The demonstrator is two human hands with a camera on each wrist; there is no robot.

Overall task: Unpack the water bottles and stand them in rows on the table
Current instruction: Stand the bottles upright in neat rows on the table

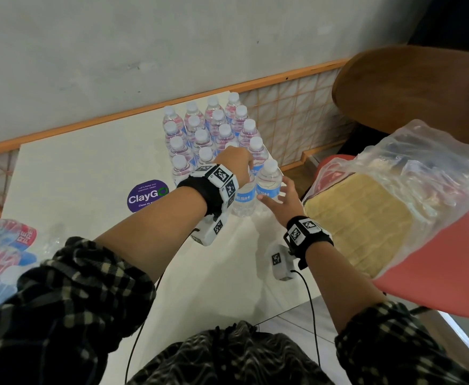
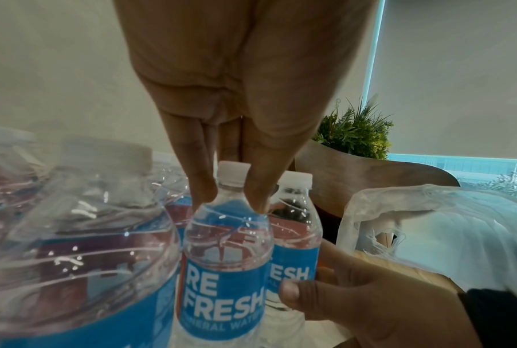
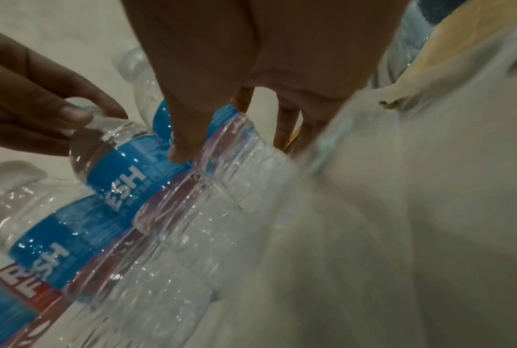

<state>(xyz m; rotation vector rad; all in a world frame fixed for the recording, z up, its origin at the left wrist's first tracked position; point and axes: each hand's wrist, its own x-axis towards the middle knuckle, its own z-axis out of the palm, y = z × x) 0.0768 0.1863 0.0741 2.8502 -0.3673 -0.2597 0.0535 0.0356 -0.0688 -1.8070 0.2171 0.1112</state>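
Note:
Several clear water bottles with blue labels stand in rows (image 1: 213,129) at the far side of the white table (image 1: 89,176). At the front of the rows my left hand (image 1: 241,163) (image 2: 230,202) pinches the neck of one upright bottle (image 1: 245,201) (image 2: 224,282) from above. My right hand (image 1: 276,194) (image 3: 230,141) is spread beside the neighbouring bottle (image 1: 269,179) (image 2: 293,235), near the table's right edge. Its thumb (image 2: 290,289) rests on the label and its fingers lie straight past the bottle. Both bottles stand on the table.
A shrink-wrapped pack of bottles (image 1: 2,245) lies at the left edge. A red chair seat (image 1: 449,273) to the right carries loose plastic wrap (image 1: 422,168) and a cardboard sheet (image 1: 361,218). A purple sticker (image 1: 147,195) marks the tabletop. A wall runs behind the table.

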